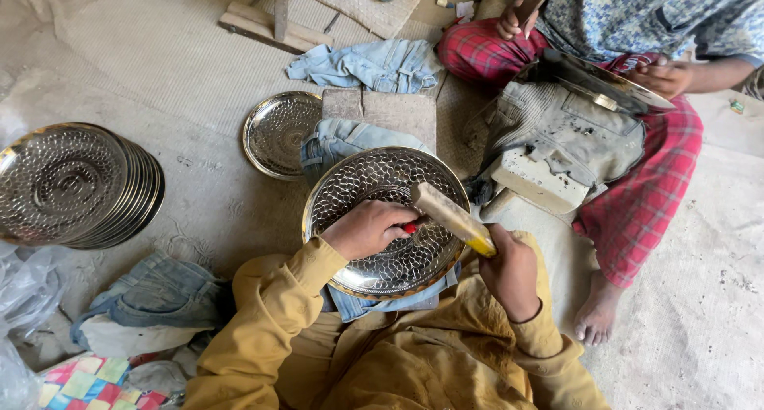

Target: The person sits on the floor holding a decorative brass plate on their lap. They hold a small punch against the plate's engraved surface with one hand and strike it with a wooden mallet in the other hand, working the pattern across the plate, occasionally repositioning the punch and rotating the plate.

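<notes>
Right hand grips wooden mallet over patterned steel plate; left hand, pinching a red tool, risks a strike.

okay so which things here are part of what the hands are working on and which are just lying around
In use: patterned metal plate, wooden mallet, small red tool under left hand, right hand.
Lying about: stack of plates, single plate, denim rags.

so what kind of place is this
Probably a small floor-level metalwork workshop. The person's right hand holds a wooden mallet over a patterned metal plate, which the left hand steadies; a stack of similar plates sits nearby.
</notes>
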`<state>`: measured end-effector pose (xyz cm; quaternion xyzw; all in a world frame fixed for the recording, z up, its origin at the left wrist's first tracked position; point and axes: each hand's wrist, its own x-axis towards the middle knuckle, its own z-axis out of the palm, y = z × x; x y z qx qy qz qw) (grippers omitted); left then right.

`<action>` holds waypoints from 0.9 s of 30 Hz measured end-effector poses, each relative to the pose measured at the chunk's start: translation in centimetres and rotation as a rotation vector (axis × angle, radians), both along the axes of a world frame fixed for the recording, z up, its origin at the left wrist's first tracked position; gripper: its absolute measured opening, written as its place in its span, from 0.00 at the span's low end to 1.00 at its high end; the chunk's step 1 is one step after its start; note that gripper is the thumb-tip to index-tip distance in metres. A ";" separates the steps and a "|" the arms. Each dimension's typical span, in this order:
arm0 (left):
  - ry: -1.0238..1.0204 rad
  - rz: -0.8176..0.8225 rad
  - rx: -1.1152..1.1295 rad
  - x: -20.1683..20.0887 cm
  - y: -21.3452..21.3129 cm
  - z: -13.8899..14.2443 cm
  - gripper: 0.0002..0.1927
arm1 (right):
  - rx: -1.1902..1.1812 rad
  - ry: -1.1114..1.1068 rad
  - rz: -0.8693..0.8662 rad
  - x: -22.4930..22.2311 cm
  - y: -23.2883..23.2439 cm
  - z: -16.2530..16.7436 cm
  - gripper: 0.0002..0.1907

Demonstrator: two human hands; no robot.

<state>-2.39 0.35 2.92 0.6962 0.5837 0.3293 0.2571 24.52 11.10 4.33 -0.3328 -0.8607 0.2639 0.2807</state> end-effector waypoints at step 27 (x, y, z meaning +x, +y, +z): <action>0.059 -0.083 -0.031 -0.5 0.3 1.0 0.13 | -0.044 -0.033 -0.147 1.8 -1.6 -2.2 0.08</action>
